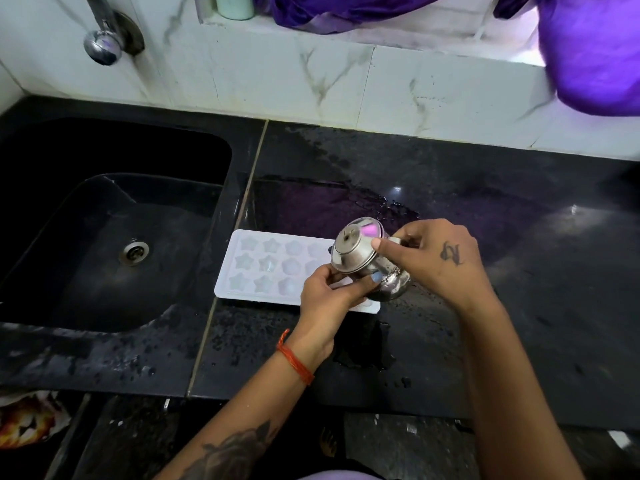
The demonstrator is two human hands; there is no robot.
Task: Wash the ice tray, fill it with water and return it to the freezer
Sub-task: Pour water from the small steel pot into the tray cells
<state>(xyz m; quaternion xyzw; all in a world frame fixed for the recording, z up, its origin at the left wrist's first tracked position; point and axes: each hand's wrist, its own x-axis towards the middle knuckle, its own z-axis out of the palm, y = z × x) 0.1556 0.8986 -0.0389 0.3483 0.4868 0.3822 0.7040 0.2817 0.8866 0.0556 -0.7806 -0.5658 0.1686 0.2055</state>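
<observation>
At the near edge, both forearms are cut off by the frame; a red thread band is worn on the left wrist. A patterned item at the lower left is only partly seen and cannot be identified. On the wet black worktop a small steel kettle is held tilted above the right end of the white ice tray. The left hand is curled under the kettle's body, its fingers holding it from below. The right hand grips the kettle from the right, with the thumb pressed on the lid rim. The tray's right end is hidden behind the kettle and hands. The tray lies flat on the worktop, just right of the black sink. Its star-shaped cells are seen, but whether water is held in them cannot be made out. The sink's drain is visible. Further back, a chrome tap is cut off at the top edge, and purple cloth hangs over the ledge.
</observation>
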